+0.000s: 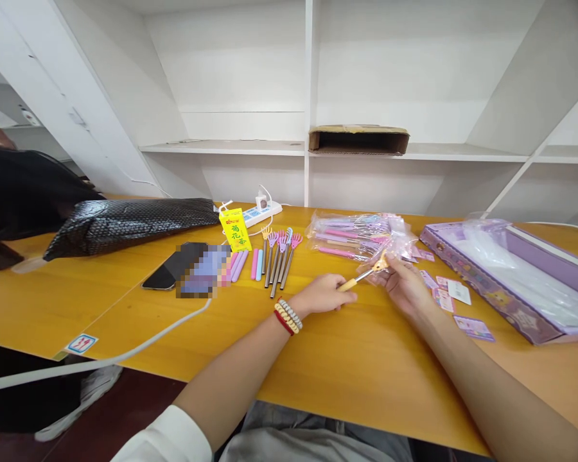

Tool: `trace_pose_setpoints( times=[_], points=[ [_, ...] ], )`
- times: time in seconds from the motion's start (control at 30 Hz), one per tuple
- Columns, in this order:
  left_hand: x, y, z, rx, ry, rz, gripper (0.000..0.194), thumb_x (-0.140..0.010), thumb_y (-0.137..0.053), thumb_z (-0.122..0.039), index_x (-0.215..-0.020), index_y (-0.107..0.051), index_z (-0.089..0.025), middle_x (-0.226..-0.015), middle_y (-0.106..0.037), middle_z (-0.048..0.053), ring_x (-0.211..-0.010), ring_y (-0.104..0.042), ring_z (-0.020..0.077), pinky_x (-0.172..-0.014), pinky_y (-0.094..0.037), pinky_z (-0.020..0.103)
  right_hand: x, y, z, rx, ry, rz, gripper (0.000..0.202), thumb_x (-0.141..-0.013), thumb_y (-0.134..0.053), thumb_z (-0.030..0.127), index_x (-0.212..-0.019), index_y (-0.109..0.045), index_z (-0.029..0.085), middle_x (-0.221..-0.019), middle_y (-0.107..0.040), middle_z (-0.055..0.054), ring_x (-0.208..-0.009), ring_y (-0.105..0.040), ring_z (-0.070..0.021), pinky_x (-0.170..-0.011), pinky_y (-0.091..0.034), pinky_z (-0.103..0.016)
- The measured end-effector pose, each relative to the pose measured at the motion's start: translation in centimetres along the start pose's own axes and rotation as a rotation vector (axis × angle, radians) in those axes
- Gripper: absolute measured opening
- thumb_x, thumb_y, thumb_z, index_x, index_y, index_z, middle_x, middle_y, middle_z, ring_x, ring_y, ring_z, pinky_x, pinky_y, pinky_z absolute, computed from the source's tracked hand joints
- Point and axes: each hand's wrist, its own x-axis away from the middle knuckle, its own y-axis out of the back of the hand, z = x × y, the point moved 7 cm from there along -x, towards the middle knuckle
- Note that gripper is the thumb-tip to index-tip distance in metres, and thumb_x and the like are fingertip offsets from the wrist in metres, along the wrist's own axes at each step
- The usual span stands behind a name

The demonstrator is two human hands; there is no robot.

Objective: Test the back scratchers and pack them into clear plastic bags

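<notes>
My left hand [320, 294] is closed round the yellow handle of a telescopic back scratcher [365, 276]. At its orange head, my right hand [404, 282] pinches the other end, with some clear plastic film by the fingers; whether the head sits inside a bag I cannot tell. Several loose back scratchers [282, 247] with coloured claw heads and bare metal rods lie left of my hands. Beside them are loose pink, blue and purple handles [257, 264]. Just beyond my right hand is a pile of bagged back scratchers [356, 234].
An open purple display box [505, 282] stands at the right, with small printed cards [473, 327] near it. Leftward are a phone [166, 273], a yellow drink carton [236, 230], a power strip [262, 215] and a black bubble-wrap parcel [135, 221]. A white cable [139, 348] crosses the table.
</notes>
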Motion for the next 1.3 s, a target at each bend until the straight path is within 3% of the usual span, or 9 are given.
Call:
trace_pose_setpoints(
  times=[0.27, 0.37, 0.47, 0.6, 0.7, 0.8, 0.9, 1.1, 1.3],
  points=[
    [0.4, 0.4, -2.0, -0.123, -0.237, -0.120, 0.032, -0.084, -0.040, -0.040, -0.074, -0.056, -0.015, -0.063, -0.054, 0.000, -0.053, -0.045, 0.0091, -0.051, -0.034, 0.022, 0.2, -0.1, 0.0, -0.034, 0.046, -0.041, 0.017, -0.076, -0.065, 0.035, -0.077, -0.061, 0.019, -0.082, -0.065, -0.004, -0.071, -0.062, -0.0169, -0.065, -0.056, -0.034],
    [0.4, 0.6, -1.9, -0.081, -0.208, -0.282, 0.032, -0.083, -0.042, -0.041, -0.096, -0.056, -0.015, -0.067, -0.056, 0.000, -0.058, -0.048, 0.0109, -0.054, -0.035, 0.023, 0.6, -1.6, -1.4, -0.040, -0.036, 0.023, 0.018, -0.075, -0.067, 0.034, -0.083, -0.061, 0.019, -0.085, -0.065, -0.004, -0.072, -0.062, -0.0171, -0.065, -0.056, -0.034],
    [0.4, 0.9, -1.1, -0.010, -0.133, -0.407, 0.049, -0.080, -0.048, -0.044, -0.119, -0.043, -0.014, -0.062, -0.056, -0.002, -0.057, -0.050, 0.0124, -0.056, -0.037, 0.024, 1.0, -2.6, -2.1, -0.025, -0.070, 0.097, 0.021, -0.074, -0.067, 0.032, -0.089, -0.062, 0.018, -0.091, -0.065, -0.005, -0.077, -0.062, -0.0186, -0.067, -0.054, -0.035],
    [-0.1, 0.2, -0.9, 0.106, -0.165, -0.285, 0.041, -0.081, -0.047, -0.048, -0.101, -0.055, -0.013, -0.065, -0.058, 0.001, -0.059, -0.053, 0.0121, -0.056, -0.039, 0.023, 1.0, -2.2, -1.4, -0.038, -0.078, 0.114, 0.019, -0.075, -0.065, 0.033, -0.086, -0.064, 0.018, -0.094, -0.065, -0.005, -0.081, -0.062, -0.0198, -0.069, -0.053, -0.035],
    [-0.2, -0.1, -1.0, 0.112, -0.207, -0.222, 0.037, -0.080, -0.048, -0.047, -0.085, -0.060, -0.013, -0.066, -0.059, 0.003, -0.060, -0.054, 0.0120, -0.056, -0.039, 0.023, 0.6, -0.9, -0.6, -0.079, -0.080, 0.037, 0.022, -0.076, -0.063, 0.038, -0.085, -0.064, 0.018, -0.092, -0.066, -0.004, -0.077, -0.061, -0.0180, -0.067, -0.052, -0.032],
    [0.0, 0.2, -1.3, 0.064, -0.239, -0.286, 0.035, -0.078, -0.051, -0.048, -0.076, -0.060, -0.014, -0.070, -0.061, 0.003, -0.064, -0.053, 0.0120, -0.058, -0.039, 0.023, 0.5, -0.5, -0.6, -0.076, -0.074, -0.019, 0.020, -0.074, -0.066, 0.037, -0.083, -0.062, 0.019, -0.087, -0.066, -0.003, -0.072, -0.061, -0.0158, -0.062, -0.051, -0.027],
    [0.1, 0.5, -1.1, 0.071, -0.196, -0.372, 0.037, -0.073, -0.056, -0.051, -0.068, -0.055, -0.014, -0.063, -0.057, 0.001, -0.059, -0.051, 0.0108, -0.055, -0.038, 0.023, 0.9, -1.6, -1.2, -0.052, -0.077, 0.033, 0.021, -0.073, -0.067, 0.037, -0.081, -0.060, 0.018, -0.084, -0.066, -0.004, -0.072, -0.061, -0.0174, -0.063, -0.050, -0.029],
    [-0.5, 0.0, 0.3, 0.267, -0.073, -0.365, 0.040, -0.069, -0.059, -0.053, -0.067, -0.040, -0.018, -0.044, -0.042, -0.007, -0.038, -0.039, 0.0070, -0.040, -0.028, 0.019, 1.5, -3.5, -1.7, -0.039, -0.081, 0.169, 0.026, -0.077, -0.061, 0.043, -0.086, -0.061, 0.019, -0.087, -0.066, -0.005, -0.077, -0.062, -0.0188, -0.066, -0.051, -0.032],
    [-0.8, 0.5, 0.5, 0.417, -0.132, -0.391, 0.037, -0.069, -0.063, -0.047, -0.074, -0.042, -0.017, -0.054, -0.046, -0.006, -0.040, -0.040, 0.0038, -0.039, -0.030, 0.017, 0.8, -2.3, -1.6, -0.050, -0.062, 0.099, 0.016, -0.073, -0.067, 0.032, -0.080, -0.062, 0.018, -0.081, -0.065, -0.004, -0.070, -0.061, -0.0165, -0.061, -0.052, -0.031]
  ],
)
